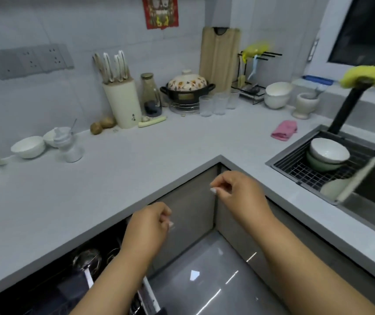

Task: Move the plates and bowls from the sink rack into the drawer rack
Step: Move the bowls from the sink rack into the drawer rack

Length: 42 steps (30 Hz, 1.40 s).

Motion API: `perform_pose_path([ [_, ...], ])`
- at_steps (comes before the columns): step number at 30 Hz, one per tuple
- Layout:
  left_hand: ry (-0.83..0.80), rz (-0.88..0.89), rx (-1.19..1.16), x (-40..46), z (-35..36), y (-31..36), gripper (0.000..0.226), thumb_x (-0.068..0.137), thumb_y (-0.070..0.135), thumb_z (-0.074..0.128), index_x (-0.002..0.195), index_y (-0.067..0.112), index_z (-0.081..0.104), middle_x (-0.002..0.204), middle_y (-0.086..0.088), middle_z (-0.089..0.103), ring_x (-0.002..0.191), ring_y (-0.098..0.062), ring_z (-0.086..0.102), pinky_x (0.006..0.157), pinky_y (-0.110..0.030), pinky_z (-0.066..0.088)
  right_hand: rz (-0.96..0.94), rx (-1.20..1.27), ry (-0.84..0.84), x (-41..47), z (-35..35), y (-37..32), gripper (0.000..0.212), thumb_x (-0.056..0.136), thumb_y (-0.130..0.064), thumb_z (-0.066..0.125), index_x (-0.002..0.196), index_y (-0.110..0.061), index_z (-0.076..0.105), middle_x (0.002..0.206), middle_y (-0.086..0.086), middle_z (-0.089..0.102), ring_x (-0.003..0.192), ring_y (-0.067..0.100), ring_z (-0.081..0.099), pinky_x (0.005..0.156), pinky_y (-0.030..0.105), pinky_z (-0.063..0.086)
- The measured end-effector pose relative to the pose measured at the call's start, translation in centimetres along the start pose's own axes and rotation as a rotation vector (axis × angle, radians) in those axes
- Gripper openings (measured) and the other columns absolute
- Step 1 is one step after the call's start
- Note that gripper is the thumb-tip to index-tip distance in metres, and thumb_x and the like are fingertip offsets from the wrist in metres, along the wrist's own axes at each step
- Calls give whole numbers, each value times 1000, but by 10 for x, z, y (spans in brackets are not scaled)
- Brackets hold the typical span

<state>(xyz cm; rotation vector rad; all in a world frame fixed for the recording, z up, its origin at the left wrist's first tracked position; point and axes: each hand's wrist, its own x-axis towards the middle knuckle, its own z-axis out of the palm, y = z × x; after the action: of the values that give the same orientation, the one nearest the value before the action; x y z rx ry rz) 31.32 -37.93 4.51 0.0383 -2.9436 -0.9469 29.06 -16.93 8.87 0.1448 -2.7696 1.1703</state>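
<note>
A wire sink rack [300, 171] sits in the sink at the right. In it a white bowl [328, 150] is stacked on a green bowl [318, 165], and a pale plate [335, 188] leans at the rack's near end. The open drawer rack [86, 264] lies at the lower left under the counter, dark, with metal utensils inside. My left hand [149, 226] hovers over the drawer's right end, fingers loosely curled, holding nothing. My right hand [236, 190] hangs in front of the cabinet corner, fingers loosely curled and empty, well left of the sink rack.
The grey L-shaped counter [136, 160] carries a knife block [123, 103], a lidded pot [186, 87], glasses [218, 103], white bowls [28, 146] at left and a white bowl stack [276, 94] at back right, a pink cloth [284, 130]. A black faucet [348, 105] stands behind the sink.
</note>
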Motion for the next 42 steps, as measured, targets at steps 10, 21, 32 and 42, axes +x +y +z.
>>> perform_pose_path([
  [10, -60, 264, 52, 61, 103, 151, 12, 90, 31, 62, 82, 23, 67, 75, 11, 61, 73, -4, 57, 64, -21, 45, 165, -35, 198, 21, -111, 132, 9, 87, -28, 66, 81, -21, 69, 70, -8, 59, 65, 4, 51, 57, 19, 38],
  [21, -199, 455, 121, 110, 181, 216, 65, 89, 58, 43, 144, 23, 39, 155, -1, 27, 143, -17, 18, 116, -35, 20, 431, -28, 319, 13, -159, 228, 21, 89, -38, 61, 74, -23, 62, 69, -7, 59, 66, 10, 53, 56, 25, 41],
  [32, -257, 565, 350, 205, 271, 255, 85, 80, 76, 16, 151, 34, -7, 157, -3, -26, 141, -28, -31, 113, -55, -14, 620, -88, 416, 50, -184, 303, 17, 88, -42, 62, 87, -24, 63, 79, -6, 61, 74, 11, 57, 60, 25, 42],
  [42, -415, 589, 481, 297, 337, 246, 79, 86, 73, 7, 147, 32, -23, 156, -3, -27, 139, -25, -34, 114, -55, -16, 679, -239, 338, 143, -171, 364, 49, 87, -45, 62, 128, -20, 55, 125, -3, 58, 119, 15, 50, 98, 30, 40],
])
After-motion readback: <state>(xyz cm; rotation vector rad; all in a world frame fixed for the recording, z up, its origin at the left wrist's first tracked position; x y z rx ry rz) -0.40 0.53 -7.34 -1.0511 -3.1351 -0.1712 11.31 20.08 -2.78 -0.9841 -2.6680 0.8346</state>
